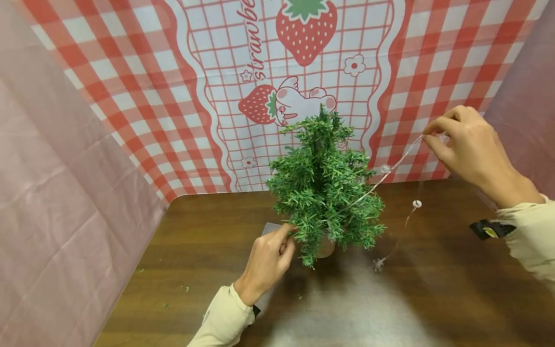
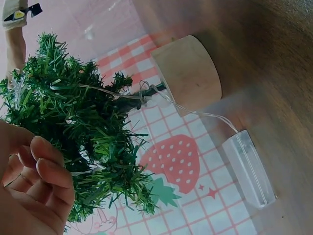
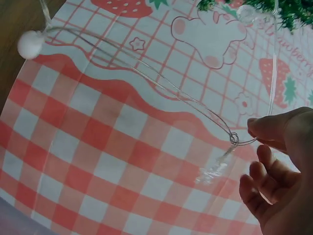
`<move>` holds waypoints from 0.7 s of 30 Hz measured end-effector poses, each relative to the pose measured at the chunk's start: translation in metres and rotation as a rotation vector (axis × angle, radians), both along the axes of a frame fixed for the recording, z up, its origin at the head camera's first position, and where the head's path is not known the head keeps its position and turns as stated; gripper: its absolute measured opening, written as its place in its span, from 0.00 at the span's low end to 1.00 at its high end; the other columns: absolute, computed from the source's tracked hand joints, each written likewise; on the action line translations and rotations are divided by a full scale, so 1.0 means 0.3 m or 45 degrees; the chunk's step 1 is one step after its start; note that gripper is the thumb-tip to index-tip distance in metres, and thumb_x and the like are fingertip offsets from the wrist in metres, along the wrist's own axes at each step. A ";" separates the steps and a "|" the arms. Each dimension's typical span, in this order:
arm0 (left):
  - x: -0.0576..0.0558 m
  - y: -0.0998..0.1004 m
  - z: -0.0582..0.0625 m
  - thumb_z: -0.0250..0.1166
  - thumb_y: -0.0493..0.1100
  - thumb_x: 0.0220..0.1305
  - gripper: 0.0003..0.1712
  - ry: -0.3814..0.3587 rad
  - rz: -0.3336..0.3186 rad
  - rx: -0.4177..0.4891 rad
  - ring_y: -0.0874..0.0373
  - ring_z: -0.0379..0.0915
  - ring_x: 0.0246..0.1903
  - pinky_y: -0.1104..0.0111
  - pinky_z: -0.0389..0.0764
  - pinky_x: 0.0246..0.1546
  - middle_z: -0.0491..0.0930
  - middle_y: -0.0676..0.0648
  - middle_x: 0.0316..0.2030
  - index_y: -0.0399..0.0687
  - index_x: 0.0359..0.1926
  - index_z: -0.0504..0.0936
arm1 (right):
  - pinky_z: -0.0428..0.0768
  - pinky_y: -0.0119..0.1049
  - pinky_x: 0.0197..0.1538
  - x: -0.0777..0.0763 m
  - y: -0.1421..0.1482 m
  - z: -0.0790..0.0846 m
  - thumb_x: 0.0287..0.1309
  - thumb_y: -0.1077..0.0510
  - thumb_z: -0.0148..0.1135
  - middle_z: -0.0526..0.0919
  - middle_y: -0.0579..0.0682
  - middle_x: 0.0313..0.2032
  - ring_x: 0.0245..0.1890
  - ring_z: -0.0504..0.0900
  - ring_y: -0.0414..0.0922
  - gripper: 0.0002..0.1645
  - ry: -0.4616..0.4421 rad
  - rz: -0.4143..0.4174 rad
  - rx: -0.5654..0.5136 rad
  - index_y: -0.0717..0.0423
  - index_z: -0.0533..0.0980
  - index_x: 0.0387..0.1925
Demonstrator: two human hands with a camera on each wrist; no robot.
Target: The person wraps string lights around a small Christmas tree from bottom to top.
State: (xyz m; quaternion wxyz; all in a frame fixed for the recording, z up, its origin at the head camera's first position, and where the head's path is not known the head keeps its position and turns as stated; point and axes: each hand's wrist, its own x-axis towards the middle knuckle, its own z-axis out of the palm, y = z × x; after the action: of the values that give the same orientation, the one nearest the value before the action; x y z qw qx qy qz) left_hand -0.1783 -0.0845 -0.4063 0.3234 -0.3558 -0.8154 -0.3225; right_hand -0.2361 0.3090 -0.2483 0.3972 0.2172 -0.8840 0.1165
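Note:
A small artificial Christmas tree (image 1: 323, 178) with a round wooden base (image 2: 190, 73) stands on the table. At its lower left, my left hand (image 1: 270, 258) has its fingers curled and pinches a branch tip; a thin wire runs beside these fingers in the left wrist view. Off to the right, my right hand (image 1: 470, 144) is raised and pinches a string of lights (image 1: 401, 161) between thumb and fingertip. From there the wire stretches taut into the branches. Its loose end, with a round white bead (image 1: 416, 204) and a clear snowflake-like ornament (image 1: 379, 264), hangs below.
A translucent battery box (image 2: 249, 169) lies by the base, joined to the tree by wires. Behind stands a red and white checked cloth (image 1: 151, 86) with strawberry prints. Green bits (image 1: 165, 305) lie on the brown table (image 1: 208, 231); pink cloth (image 1: 65, 193) hangs at the sides.

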 end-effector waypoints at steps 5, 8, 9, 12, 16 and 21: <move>0.004 0.000 0.006 0.59 0.28 0.58 0.16 -0.001 -0.001 -0.010 0.70 0.57 0.17 0.81 0.60 0.18 0.64 0.59 0.16 0.47 0.45 0.81 | 0.64 0.31 0.26 -0.059 0.022 0.011 0.59 0.61 0.64 0.83 0.56 0.24 0.20 0.72 0.40 0.06 -0.168 -0.107 -0.045 0.61 0.83 0.36; 0.011 -0.006 0.008 0.61 0.29 0.58 0.19 -0.005 -0.007 -0.006 0.71 0.58 0.17 0.82 0.62 0.18 0.67 0.59 0.17 0.46 0.51 0.80 | 0.65 0.26 0.24 -0.091 0.030 0.011 0.63 0.57 0.63 0.86 0.57 0.25 0.17 0.72 0.31 0.10 -0.281 -0.118 -0.109 0.61 0.83 0.38; 0.014 -0.009 0.010 0.61 0.29 0.59 0.21 -0.008 -0.012 -0.003 0.72 0.59 0.17 0.82 0.62 0.18 0.68 0.59 0.18 0.46 0.54 0.79 | 0.65 0.26 0.25 -0.100 0.032 0.010 0.64 0.56 0.62 0.86 0.57 0.26 0.18 0.72 0.28 0.11 -0.310 -0.114 -0.133 0.61 0.83 0.39; 0.024 -0.024 0.016 0.62 0.30 0.61 0.26 -0.031 -0.041 0.009 0.73 0.62 0.18 0.83 0.65 0.19 0.72 0.58 0.21 0.46 0.61 0.74 | 0.67 0.26 0.24 -0.119 0.033 0.009 0.65 0.54 0.62 0.87 0.57 0.28 0.18 0.72 0.23 0.12 -0.363 -0.089 -0.199 0.60 0.83 0.39; 0.036 -0.058 0.026 0.61 0.31 0.63 0.28 -0.058 -0.058 0.028 0.72 0.66 0.19 0.83 0.68 0.21 0.75 0.57 0.24 0.46 0.65 0.70 | 0.68 0.24 0.24 -0.141 0.026 0.016 0.65 0.53 0.62 0.88 0.57 0.30 0.20 0.73 0.20 0.13 -0.398 -0.059 -0.243 0.58 0.84 0.41; 0.037 -0.101 0.034 0.61 0.30 0.64 0.27 -0.058 -0.033 0.017 0.71 0.68 0.21 0.82 0.70 0.22 0.76 0.57 0.26 0.45 0.64 0.71 | 0.70 0.23 0.22 -0.171 0.008 0.036 0.65 0.53 0.61 0.87 0.58 0.30 0.19 0.75 0.22 0.13 -0.430 -0.045 -0.261 0.58 0.83 0.41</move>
State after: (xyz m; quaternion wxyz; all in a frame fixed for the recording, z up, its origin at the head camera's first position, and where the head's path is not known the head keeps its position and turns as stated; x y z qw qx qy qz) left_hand -0.1671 -0.1147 -0.3960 0.3029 -0.3568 -0.8156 -0.3402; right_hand -0.2872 0.3114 -0.2376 0.2653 0.1374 -0.9253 0.2338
